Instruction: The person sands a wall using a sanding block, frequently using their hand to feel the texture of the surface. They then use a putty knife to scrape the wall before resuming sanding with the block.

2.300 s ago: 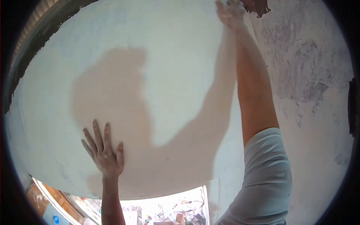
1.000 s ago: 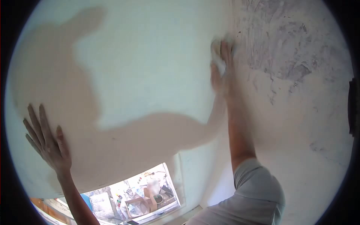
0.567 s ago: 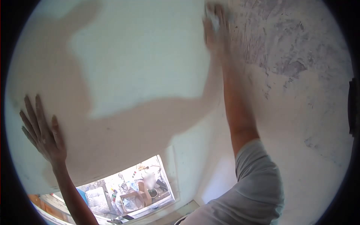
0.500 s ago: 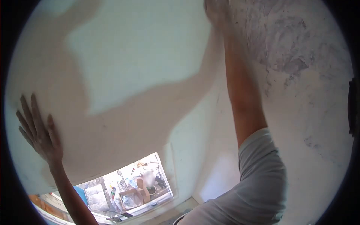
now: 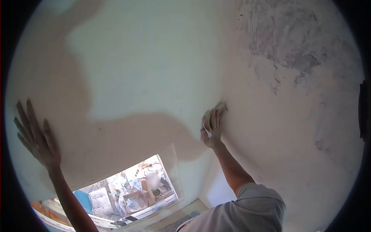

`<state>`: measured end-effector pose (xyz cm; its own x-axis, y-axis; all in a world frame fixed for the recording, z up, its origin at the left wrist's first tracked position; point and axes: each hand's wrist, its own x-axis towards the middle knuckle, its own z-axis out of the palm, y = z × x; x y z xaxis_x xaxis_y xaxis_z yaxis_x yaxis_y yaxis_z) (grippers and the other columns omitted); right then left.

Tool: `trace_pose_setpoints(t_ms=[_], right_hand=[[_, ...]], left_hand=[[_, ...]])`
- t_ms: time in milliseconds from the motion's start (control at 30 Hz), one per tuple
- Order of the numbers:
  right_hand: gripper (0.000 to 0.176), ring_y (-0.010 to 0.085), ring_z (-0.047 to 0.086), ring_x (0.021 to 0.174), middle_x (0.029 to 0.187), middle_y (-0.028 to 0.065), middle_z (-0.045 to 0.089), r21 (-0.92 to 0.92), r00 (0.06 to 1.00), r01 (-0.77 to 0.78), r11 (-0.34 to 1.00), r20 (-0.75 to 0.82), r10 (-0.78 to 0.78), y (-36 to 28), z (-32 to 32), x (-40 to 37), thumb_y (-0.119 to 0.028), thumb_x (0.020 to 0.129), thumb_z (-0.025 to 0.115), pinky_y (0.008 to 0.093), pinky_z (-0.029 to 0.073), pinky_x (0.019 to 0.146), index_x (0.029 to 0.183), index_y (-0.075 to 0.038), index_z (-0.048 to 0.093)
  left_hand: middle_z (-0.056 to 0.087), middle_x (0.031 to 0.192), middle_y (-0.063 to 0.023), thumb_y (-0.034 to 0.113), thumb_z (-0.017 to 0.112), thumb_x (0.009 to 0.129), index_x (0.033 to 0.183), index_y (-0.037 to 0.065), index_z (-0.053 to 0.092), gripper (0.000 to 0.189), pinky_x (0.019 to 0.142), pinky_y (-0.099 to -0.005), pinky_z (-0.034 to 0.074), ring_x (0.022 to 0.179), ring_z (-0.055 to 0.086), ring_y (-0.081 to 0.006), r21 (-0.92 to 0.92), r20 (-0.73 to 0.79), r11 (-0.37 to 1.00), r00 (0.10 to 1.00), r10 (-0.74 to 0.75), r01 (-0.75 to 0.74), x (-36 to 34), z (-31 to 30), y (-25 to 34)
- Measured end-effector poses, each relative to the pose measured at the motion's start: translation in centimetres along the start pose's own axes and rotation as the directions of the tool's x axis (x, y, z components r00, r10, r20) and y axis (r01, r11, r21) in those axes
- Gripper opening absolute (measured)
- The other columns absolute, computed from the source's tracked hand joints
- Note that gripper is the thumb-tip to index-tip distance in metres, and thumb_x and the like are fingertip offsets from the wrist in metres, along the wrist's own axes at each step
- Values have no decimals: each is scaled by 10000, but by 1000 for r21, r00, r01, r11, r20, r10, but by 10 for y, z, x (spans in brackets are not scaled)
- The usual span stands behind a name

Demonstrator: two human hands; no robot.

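A greyish pad [image 5: 221, 106], blurred, is gripped in the right hand [image 5: 210, 129] and held against the wall [image 5: 154, 85], just off centre toward three o'clock. It could skid or fold if pressed unevenly. The left hand [image 5: 41, 149], splayed and holding nothing, is laid flat toward nine o'clock; a rough grey patch [image 5: 295, 44] is seen toward two.

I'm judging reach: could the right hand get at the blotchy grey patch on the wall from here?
Probably yes: the right hand is lower and to the left of the blotchy patch, with only wall visible between.
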<state>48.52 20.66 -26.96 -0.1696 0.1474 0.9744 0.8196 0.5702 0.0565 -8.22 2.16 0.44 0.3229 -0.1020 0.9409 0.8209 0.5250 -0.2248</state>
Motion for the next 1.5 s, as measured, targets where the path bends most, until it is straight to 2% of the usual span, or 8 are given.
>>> trace_pose_setpoints(t_ms=[133, 267, 367, 500, 1000, 1167, 1333, 1500], right_hand=[[572, 579, 257, 1547, 1706, 302, 272, -38, 999, 31, 999, -8, -31, 14, -6, 57, -353, 1082, 486, 688, 231, 1233, 1620, -165, 451], [640, 466, 252, 1585, 1729, 215, 285, -289, 991, 114, 951, -32, -129, 16, -60, 279, -355, 1042, 550, 590, 229, 1282, 1635, -153, 417], [698, 430, 262, 1585, 1722, 201, 299, 106, 962, 39, 994, -272, -9, 30, -72, 434, -421, 1057, 541, 511, 246, 1299, 1652, -108, 354], [708, 421, 265, 1585, 1721, 184, 308, 17, 941, 96, 995, -327, -85, 66, -95, 566, -432, 1057, 543, 500, 258, 1297, 1656, -112, 345], [572, 459, 245, 1596, 1747, 182, 269, -1, 970, 25, 1000, -241, -25, 11, -41, 253, -372, 1121, 432, 622, 208, 1263, 1655, -170, 413], [613, 432, 333, 1557, 1687, 223, 369, -201, 953, 84, 976, -269, -138, 31, -67, 384, -372, 1109, 428, 545, 277, 1263, 1641, -70, 391], [687, 427, 339, 1553, 1664, 231, 398, -2, 904, 118, 993, -413, -108, 52, -104, 589, -452, 1083, 496, 471, 311, 1260, 1624, -42, 386], [690, 445, 336, 1547, 1663, 238, 394, 32, 903, 89, 995, -424, -67, 66, -101, 610, -456, 1079, 504, 477, 324, 1254, 1610, -28, 406]], left_hand=[[328, 1739, 28, 719, 146, 1053, 1641, 388, 392, 719, 1246, -728, 218, 1603, 280, -373, -10, 16, 1000, 1000, -27, 27, 1, -2, 3], [297, 1752, 34, 716, 162, 1058, 1652, 383, 372, 713, 1265, -714, 184, 1620, 233, -363, -24, 56, 997, 996, -75, 76, -3, -5, 12], [315, 1747, -4, 684, 179, 1077, 1645, 349, 402, 696, 1254, -713, 212, 1609, 255, -394, -31, 99, 992, 988, -117, 120, 2, -17, 23], [300, 1753, -23, 671, 201, 1084, 1650, 322, 402, 695, 1259, -709, 198, 1612, 242, -402, -27, 124, 991, 984, -129, 133, 2, -23, 24], [280, 1758, -81, 644, 225, 1092, 1656, 246, 404, 713, 1261, -708, 158, 1620, 194, -430, -52, 205, 986, 968, -147, 161, 6, -33, 32], [291, 1753, -85, 653, 224, 1090, 1652, 244, 412, 720, 1263, -698, 169, 1615, 212, -430, -47, 196, 986, 970, -146, 158, 7, -33, 33], [294, 1751, -98, 647, 236, 1091, 1649, 232, 418, 719, 1258, -706, 166, 1611, 212, -445, -54, 207, 984, 966, -153, 167, 6, -34, 32], [292, 1751, -110, 637, 243, 1093, 1648, 220, 419, 717, 1257, -711, 154, 1610, 203, -460, -81, 221, 984, 966, -137, 158, 6, -36, 30]])
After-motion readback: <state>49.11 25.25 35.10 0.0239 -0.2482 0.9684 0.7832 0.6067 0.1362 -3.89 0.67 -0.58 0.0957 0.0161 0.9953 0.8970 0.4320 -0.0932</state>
